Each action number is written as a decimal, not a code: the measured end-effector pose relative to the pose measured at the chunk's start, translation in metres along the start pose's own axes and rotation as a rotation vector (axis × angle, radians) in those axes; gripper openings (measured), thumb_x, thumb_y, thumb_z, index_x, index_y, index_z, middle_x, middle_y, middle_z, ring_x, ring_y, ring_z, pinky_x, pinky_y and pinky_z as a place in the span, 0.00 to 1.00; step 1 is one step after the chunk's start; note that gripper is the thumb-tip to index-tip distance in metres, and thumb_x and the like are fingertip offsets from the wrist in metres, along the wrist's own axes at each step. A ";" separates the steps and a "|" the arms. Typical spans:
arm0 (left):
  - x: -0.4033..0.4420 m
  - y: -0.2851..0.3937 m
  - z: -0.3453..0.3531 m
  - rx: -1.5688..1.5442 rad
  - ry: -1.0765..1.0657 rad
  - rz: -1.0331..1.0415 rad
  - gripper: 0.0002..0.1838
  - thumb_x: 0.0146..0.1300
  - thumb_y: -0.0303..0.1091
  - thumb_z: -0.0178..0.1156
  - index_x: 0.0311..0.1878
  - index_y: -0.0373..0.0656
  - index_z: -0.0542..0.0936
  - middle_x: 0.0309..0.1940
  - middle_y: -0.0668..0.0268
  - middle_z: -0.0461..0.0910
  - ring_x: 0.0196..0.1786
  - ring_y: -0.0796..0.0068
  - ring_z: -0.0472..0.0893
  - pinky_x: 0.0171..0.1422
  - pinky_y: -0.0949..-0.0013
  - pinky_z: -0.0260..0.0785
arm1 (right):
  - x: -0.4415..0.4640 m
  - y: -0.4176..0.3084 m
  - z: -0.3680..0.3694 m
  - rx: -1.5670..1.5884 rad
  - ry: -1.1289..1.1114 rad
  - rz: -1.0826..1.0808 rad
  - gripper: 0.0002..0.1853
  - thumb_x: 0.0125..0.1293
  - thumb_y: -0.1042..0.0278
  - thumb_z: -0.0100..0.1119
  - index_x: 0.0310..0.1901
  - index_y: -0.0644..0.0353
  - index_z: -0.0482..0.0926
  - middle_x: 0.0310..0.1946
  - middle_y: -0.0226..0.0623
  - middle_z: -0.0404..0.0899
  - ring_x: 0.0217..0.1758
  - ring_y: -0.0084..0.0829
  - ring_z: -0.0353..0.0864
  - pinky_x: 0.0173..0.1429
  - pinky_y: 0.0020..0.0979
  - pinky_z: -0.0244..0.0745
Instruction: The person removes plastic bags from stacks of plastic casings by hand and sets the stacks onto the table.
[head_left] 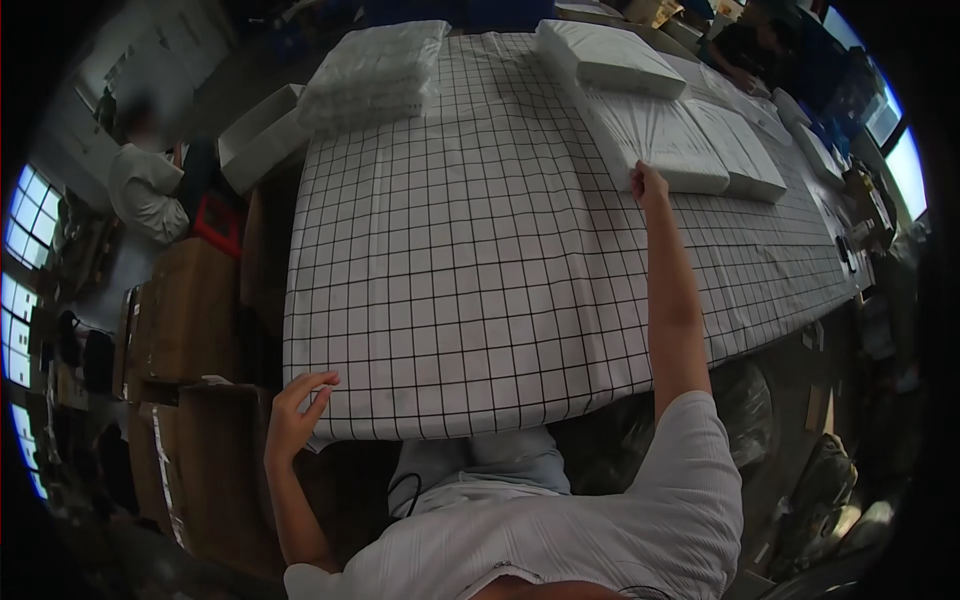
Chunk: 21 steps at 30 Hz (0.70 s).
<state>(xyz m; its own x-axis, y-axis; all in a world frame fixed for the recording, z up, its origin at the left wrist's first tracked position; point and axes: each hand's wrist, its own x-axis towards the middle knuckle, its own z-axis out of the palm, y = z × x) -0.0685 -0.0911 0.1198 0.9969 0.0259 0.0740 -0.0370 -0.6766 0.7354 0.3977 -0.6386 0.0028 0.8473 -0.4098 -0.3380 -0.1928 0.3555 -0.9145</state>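
Note:
My right hand (650, 184) is stretched far forward, its fingers closed at the near edge of a flat white package (660, 135). Creases in the package's clear plastic wrap run toward those fingers, which pinch the plastic. Another white package (738, 150) lies close against its right side, and one more (610, 58) rests at its far end. My left hand (297, 412) is by the near left corner of the table, thumb and fingers apart and holding nothing. Beneath both hands spreads a white tablecloth (440, 260) with a black grid.
A stack of plastic-wrapped white packages (375, 75) stands at the table's far left. Cardboard boxes (190, 310) and a white open box (262, 135) line the left side. One person (150, 185) sits at left; another (745, 55) is at the far right.

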 end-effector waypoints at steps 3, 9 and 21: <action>-0.007 -0.003 -0.002 -0.009 0.008 -0.013 0.12 0.66 0.26 0.58 0.51 0.40 0.82 0.43 0.62 0.84 0.49 0.70 0.82 0.56 0.68 0.73 | -0.014 0.001 0.005 -0.079 -0.002 -0.085 0.16 0.65 0.56 0.65 0.27 0.58 0.77 0.19 0.31 0.75 0.18 0.24 0.73 0.18 0.23 0.66; -0.012 -0.011 -0.004 -0.043 0.007 0.006 0.12 0.66 0.26 0.57 0.51 0.40 0.82 0.43 0.62 0.84 0.49 0.70 0.82 0.56 0.68 0.73 | -0.059 0.008 0.009 -0.221 -0.124 0.012 0.28 0.62 0.39 0.62 0.25 0.63 0.78 0.21 0.38 0.79 0.22 0.29 0.81 0.20 0.26 0.72; -0.042 -0.031 -0.008 -0.152 0.093 -0.064 0.10 0.67 0.27 0.57 0.49 0.37 0.81 0.42 0.63 0.83 0.48 0.71 0.81 0.56 0.69 0.71 | -0.053 0.028 0.011 -1.400 0.241 -0.709 0.20 0.67 0.56 0.49 0.34 0.64 0.84 0.31 0.52 0.84 0.38 0.53 0.84 0.44 0.48 0.80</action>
<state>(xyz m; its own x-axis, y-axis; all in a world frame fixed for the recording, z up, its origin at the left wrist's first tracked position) -0.1100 -0.0650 0.0994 0.9872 0.1379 0.0804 0.0093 -0.5524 0.8335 0.3533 -0.5974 -0.0025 0.8909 -0.3159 0.3264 -0.2092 -0.9232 -0.3225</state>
